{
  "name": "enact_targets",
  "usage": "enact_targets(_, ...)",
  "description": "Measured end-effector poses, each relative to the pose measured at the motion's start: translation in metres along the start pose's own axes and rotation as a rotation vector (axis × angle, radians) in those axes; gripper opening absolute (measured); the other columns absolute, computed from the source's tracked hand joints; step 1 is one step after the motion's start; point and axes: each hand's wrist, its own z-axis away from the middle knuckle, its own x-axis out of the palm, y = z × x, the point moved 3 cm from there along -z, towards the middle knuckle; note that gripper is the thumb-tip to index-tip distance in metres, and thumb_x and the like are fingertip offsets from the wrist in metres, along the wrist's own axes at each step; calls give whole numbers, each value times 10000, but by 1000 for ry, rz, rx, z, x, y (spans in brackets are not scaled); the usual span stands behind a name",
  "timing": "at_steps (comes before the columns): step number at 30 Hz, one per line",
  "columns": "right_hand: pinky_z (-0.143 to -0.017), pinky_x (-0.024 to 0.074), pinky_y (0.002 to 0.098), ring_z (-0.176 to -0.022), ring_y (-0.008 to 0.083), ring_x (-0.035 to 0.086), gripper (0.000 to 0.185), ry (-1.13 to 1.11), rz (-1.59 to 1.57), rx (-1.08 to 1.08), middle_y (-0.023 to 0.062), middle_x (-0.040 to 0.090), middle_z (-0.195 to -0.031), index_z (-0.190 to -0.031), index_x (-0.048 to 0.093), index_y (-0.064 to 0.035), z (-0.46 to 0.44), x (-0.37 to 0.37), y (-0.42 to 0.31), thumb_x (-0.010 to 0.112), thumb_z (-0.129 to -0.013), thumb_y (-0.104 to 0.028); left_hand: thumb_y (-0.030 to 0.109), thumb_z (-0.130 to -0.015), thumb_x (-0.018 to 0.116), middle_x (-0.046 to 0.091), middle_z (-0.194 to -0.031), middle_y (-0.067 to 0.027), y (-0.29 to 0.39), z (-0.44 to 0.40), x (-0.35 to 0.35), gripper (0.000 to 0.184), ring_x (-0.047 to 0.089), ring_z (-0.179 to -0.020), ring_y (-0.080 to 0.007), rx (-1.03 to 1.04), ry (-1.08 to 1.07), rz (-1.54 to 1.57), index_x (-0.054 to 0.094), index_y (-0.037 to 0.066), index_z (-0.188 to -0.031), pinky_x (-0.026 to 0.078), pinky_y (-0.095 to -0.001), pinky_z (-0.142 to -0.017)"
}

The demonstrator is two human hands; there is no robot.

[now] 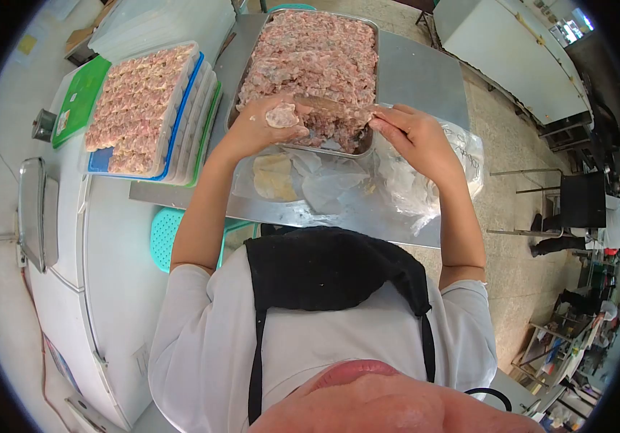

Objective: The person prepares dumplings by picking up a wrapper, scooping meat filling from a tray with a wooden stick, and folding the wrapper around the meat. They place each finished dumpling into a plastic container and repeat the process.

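Note:
A deep metal tray point(315, 54) of pinkish minced meat lies in front of me, with metal showing at its near end. My left hand point(265, 126) is at the tray's near left corner, fingers curled round a small pale dumpling point(281, 116) with meat on top. My right hand point(414, 139) is at the near right corner, thumb and fingers pinched on one end of a flat, meat-smeared spatula point(331, 108). The spatula reaches left over the mince toward my left hand. A stack of yellowish dumpling wrappers point(274, 177) lies just below the tray.
On the left, a clear box point(140, 108) holds rows of filled dumplings, on stacked boxes with blue and green edges. A green lid point(82, 101) lies beside it. Crumpled clear plastic point(425, 173) lies right of the tray. A turquoise stool point(167, 238) stands below the table. Another person point(591, 224) is far right.

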Motion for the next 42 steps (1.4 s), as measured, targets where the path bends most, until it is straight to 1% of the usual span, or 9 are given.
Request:
enact_targets(7,-715,506,414,-809,340,626,308,-19,-10,-184,133,651,-979,-1142,629,-98,6,28,7,549,-921,-298,271,-700,811,679,-971,-151,6,16,8,464,630,-922,-243,-72,62,-32,649,3,-1043,470,-339,-857)
enact_targets(11,-740,505,411,-834,358,619,313,-22,121,-25,146,648,-995,-1140,627,-89,15,25,-31,534,-933,-304,274,-698,810,678,-975,-153,1,18,3,469,629,-924,-241,47,-14,-7,643,-3,-1038,470,-339,-855)
enact_targets(14,-743,505,389,-831,350,624,297,-6,71,-72,148,650,-992,-1120,635,-72,11,43,-29,546,-931,-283,270,-706,803,676,-1003,-142,27,31,-18,479,626,-928,-248,-139,-39,-108,632,1,-1064,470,-342,-854)
enact_targets(19,-750,498,332,-847,279,642,276,71,-269,49,153,663,-986,-1087,649,-21,8,53,-23,583,-923,-233,220,-710,788,639,-1023,-68,18,76,-98,531,597,-913,-168,66,50,3,584,32,-1163,476,-305,-802)
enact_targets(22,-749,486,308,-854,217,640,291,163,-263,76,148,676,-988,-1077,644,28,11,64,-24,609,-914,-211,133,-742,735,614,-1070,-51,-7,120,-174,476,584,-891,-126,-143,178,50,570,52,-1181,479,-272,-784)
enact_targets(27,-695,467,253,-746,117,576,292,149,-422,358,72,663,-934,-1106,630,49,10,87,-37,619,-911,-167,139,-751,705,637,-1019,-83,-54,181,-280,452,603,-849,-167,-245,440,-424,566,61,-1174,497,-292,-745)
enact_targets(31,-655,443,224,-709,81,534,285,205,-434,356,31,631,-855,-1127,625,37,9,106,-47,613,-916,-155,158,-762,701,634,-1037,-148,-65,193,-304,658,631,-855,-276,-422,375,-599,442,120,-1366,492,-339,-783)
enact_targets(37,-619,420,208,-675,62,501,277,164,-449,421,1,577,-803,-1119,624,36,-1,119,-84,611,-919,-155,108,-767,675,625,-1077,-234,-115,179,-291,757,616,-960,-380,-165,247,-588,328,119,-1440,479,-409,-855)
enact_targets(42,-666,446,254,-708,119,538,280,172,-351,369,38,618,-814,-1100,619,43,-5,129,-85,569,-941,-181,56,-745,660,586,-1195,-250,-129,166,-291,792,619,-951,-374,-205,237,-589,301,105,-1450,484,-405,-870)
